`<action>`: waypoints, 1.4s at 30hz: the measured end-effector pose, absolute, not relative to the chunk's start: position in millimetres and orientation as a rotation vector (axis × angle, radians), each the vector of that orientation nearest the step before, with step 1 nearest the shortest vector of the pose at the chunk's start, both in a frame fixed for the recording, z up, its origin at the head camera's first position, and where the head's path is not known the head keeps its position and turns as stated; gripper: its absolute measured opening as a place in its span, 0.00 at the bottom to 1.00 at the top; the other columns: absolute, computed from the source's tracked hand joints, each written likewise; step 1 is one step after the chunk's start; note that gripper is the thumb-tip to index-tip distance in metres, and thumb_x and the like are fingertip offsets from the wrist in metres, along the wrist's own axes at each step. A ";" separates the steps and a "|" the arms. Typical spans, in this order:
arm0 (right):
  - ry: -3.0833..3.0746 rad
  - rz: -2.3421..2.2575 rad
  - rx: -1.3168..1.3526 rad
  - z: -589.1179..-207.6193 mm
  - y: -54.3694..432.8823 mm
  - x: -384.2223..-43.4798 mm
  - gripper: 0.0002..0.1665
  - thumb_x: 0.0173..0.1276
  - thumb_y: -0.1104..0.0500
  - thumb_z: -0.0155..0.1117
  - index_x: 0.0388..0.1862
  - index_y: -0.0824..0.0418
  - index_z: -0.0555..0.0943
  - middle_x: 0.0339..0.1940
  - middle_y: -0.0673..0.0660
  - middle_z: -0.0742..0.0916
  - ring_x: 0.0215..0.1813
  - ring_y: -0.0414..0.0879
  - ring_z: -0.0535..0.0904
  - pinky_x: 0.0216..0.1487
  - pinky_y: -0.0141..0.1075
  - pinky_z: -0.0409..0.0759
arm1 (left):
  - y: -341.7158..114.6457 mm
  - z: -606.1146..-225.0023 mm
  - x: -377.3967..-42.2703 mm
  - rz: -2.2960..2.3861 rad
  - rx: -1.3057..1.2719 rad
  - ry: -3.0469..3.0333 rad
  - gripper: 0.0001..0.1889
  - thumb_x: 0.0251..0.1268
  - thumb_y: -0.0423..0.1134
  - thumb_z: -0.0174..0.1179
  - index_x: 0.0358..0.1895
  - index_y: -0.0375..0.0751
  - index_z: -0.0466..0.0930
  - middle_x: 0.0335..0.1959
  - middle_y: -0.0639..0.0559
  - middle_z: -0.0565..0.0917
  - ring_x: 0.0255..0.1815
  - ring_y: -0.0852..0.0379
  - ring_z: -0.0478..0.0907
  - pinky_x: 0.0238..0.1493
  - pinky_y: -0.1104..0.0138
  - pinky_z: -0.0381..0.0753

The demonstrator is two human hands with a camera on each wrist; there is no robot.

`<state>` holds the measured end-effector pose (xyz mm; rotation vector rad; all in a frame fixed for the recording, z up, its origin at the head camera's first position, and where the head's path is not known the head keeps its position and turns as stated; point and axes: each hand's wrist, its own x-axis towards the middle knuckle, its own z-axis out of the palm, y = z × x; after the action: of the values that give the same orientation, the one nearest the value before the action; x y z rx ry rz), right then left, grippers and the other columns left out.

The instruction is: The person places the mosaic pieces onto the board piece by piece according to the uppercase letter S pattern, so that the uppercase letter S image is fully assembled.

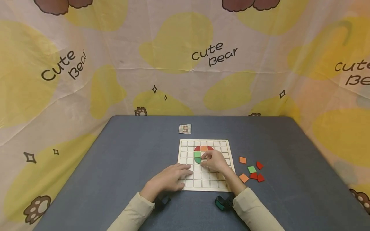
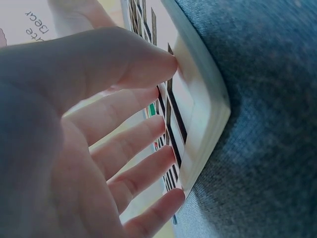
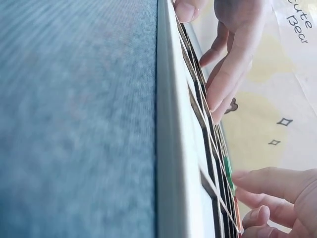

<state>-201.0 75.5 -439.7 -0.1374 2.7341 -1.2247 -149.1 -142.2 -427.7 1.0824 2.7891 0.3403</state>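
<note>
A white grid board (image 1: 205, 175) lies on the table. On it are red pieces (image 1: 197, 149) at both ends of an orange square (image 1: 204, 148), with a light green square (image 1: 197, 154) and a dark green rounded piece (image 1: 198, 160) below. My right hand (image 1: 215, 160) bends over the board, its fingertips beside the green pieces. In the right wrist view, its thumb (image 3: 267, 179) touches or nearly touches a green piece (image 3: 228, 171); no piece shows between the fingers. My left hand (image 1: 170, 177) rests on the board's left edge, fingers spread.
Loose orange (image 1: 242, 160), light green (image 1: 252, 169) and red pieces (image 1: 259, 165) lie right of the board. A small card (image 1: 185, 129) with a grid figure lies behind it. Dark devices (image 1: 222, 203) sit by the wrists. A printed cloth (image 1: 173, 41) hangs behind the table.
</note>
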 end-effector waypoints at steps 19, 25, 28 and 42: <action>2.673 -1.333 -0.201 -431.0 109.6 -193.6 0.10 0.57 0.61 0.70 0.37 0.64 0.85 0.20 0.52 0.76 0.25 0.43 0.68 0.26 0.32 0.67 | -141.8 -429.3 -151.3 0.344 1.074 2.773 0.25 0.58 0.38 0.58 0.63 0.47 0.76 0.68 0.50 0.74 0.68 0.50 0.71 0.66 0.52 0.73; 2.652 -1.357 -0.203 -427.9 121.8 -189.2 0.13 0.58 0.61 0.69 0.41 0.65 0.84 0.20 0.51 0.76 0.23 0.41 0.67 0.23 0.32 0.66 | -142.4 -429.6 -151.0 0.351 1.067 2.775 0.25 0.57 0.37 0.58 0.62 0.47 0.76 0.68 0.51 0.74 0.68 0.50 0.71 0.66 0.52 0.73; 2.637 -1.387 -0.178 -426.1 127.6 -188.0 0.14 0.58 0.61 0.69 0.42 0.66 0.84 0.19 0.50 0.74 0.23 0.42 0.65 0.25 0.32 0.65 | -142.2 -429.9 -150.9 0.351 1.072 2.778 0.26 0.57 0.37 0.58 0.63 0.47 0.76 0.69 0.51 0.74 0.69 0.50 0.71 0.66 0.52 0.73; 2.670 -1.381 -0.214 -428.3 156.3 -181.9 0.16 0.58 0.60 0.69 0.43 0.69 0.83 0.19 0.49 0.74 0.22 0.39 0.66 0.24 0.30 0.65 | -143.2 -428.9 -151.0 0.330 1.071 2.779 0.25 0.59 0.38 0.58 0.63 0.48 0.76 0.69 0.50 0.73 0.69 0.49 0.70 0.66 0.52 0.73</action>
<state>-181.9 156.3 -428.3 -0.2140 2.6696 -1.3805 -151.0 -143.2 -428.9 1.0714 2.7795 0.3295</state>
